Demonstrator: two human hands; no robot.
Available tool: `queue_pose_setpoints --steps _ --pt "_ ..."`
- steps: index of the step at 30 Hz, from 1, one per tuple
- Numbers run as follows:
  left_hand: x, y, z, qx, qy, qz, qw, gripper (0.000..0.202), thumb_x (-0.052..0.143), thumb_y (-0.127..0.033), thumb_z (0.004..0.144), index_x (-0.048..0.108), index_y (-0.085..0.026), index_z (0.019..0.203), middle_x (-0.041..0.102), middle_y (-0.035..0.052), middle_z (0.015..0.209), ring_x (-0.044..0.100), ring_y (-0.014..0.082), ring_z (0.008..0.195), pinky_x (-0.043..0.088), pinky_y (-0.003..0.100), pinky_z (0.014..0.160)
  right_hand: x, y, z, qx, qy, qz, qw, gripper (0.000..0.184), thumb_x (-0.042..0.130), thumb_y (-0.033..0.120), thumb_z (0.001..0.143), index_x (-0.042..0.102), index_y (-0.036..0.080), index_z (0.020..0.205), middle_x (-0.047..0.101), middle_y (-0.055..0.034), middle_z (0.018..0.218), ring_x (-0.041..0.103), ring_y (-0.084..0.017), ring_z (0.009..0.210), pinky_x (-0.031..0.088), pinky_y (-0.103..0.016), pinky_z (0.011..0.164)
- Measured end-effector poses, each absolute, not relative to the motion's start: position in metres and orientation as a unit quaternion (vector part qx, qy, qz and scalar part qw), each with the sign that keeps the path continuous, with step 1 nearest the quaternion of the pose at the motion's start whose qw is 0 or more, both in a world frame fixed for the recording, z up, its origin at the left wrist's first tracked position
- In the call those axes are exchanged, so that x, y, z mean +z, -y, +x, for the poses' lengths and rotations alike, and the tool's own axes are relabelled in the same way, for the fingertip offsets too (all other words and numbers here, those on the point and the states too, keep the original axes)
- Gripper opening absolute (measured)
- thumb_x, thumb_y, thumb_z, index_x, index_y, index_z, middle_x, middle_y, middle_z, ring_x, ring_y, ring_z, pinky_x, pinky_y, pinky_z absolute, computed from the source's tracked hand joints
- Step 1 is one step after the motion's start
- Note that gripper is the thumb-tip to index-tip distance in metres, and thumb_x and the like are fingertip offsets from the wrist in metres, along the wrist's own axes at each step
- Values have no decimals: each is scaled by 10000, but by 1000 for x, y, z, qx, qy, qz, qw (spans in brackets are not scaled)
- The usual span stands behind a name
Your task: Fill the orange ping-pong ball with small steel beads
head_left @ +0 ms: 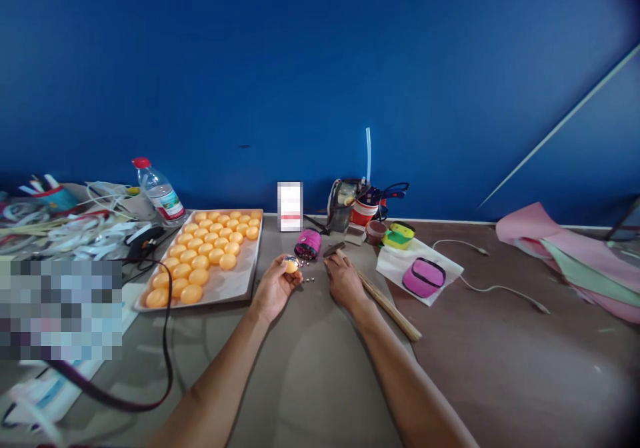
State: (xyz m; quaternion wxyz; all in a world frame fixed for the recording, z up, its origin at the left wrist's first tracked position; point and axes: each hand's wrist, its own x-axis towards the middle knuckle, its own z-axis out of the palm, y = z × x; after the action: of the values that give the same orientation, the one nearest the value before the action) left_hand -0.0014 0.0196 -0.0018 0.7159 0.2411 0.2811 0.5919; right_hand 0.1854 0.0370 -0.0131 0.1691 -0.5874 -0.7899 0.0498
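Note:
My left hand (pixel 273 293) pinches a small orange ball (pixel 291 266) with a dark and silvery patch on its top. Closed around a hammer (pixel 393 309) close to its head, my right hand (pixel 346 280) lies low over the table, with the pale wooden handle slanting out to the right. Several small shiny metal beads (pixel 309 280) lie between the two hands. Just beyond them sits a magenta round container (pixel 308 243) with a dark rim, tipped toward me. The undersides of my right fingers are hidden.
At left, a white-lined tray (pixel 245 288) holds many orange balls; a red-capped bottle (pixel 165 198) and tangled straps (pixel 85 235) stand beyond it. A magenta mesh-like piece (pixel 424 278) lies on white paper (pixel 453 269). A cable (pixel 500 288) and coloured sheets (pixel 565 255) are at right.

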Motion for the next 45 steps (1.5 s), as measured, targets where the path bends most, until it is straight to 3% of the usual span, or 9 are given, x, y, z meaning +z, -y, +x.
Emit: queue_pose_setpoints --steps 12,17,25,29,33,37,41,45 --pt "-4 -17 7 579 -289 246 721 282 697 -235 709 560 -179 949 646 18 789 623 125 640 506 266 650 -29 -49 192 95 774 -571 259 304 421 -10 732 653 156 835 600 -88 885 528 -187 944 413 -265 833" --pt "-5 -17 7 579 -287 241 724 305 707 -228 694 563 -181 959 646 17 789 627 126 638 504 264 642 -33 -49 190 120 777 -531 317 222 423 48 785 620 149 769 591 -72 801 548 -179 841 431 -276 790" --pt "-7 -17 6 581 -284 248 721 331 710 -234 690 548 -174 973 642 15 794 624 122 636 501 260 640 -34 -45 179 164 805 -451 349 180 469 94 800 628 162 750 590 -53 771 555 -164 770 439 -259 720" --pt "-9 -17 7 573 -285 258 723 324 698 -236 703 537 -174 977 643 17 819 626 125 638 496 262 642 -31 -42 179 126 785 -478 373 184 459 116 816 630 161 866 607 -78 863 564 -180 856 443 -271 781" --pt "-8 -16 8 573 -286 259 723 328 700 -234 699 531 -178 974 640 12 798 625 126 630 492 266 647 -28 -40 181 74 749 -578 314 229 476 150 820 609 156 1006 602 -111 994 562 -204 923 432 -288 799" --pt "-6 -15 9 572 -282 263 724 318 699 -235 698 529 -176 961 637 13 780 624 128 629 485 264 646 -28 -41 181 91 756 -606 231 204 486 152 819 624 153 969 608 -106 979 582 -193 871 423 -266 761" --pt "-9 -15 8 576 -280 267 720 321 700 -236 698 532 -174 965 635 14 787 622 125 624 483 266 648 -29 -42 183 103 765 -594 226 219 446 107 825 646 148 904 620 -98 921 585 -186 894 411 -250 780" --pt "-11 -16 10 570 -287 259 725 328 705 -244 691 533 -176 962 632 12 778 624 128 617 470 249 612 -29 -41 183 98 770 -587 231 279 486 145 819 624 168 1060 619 -94 975 590 -189 889 418 -258 778"
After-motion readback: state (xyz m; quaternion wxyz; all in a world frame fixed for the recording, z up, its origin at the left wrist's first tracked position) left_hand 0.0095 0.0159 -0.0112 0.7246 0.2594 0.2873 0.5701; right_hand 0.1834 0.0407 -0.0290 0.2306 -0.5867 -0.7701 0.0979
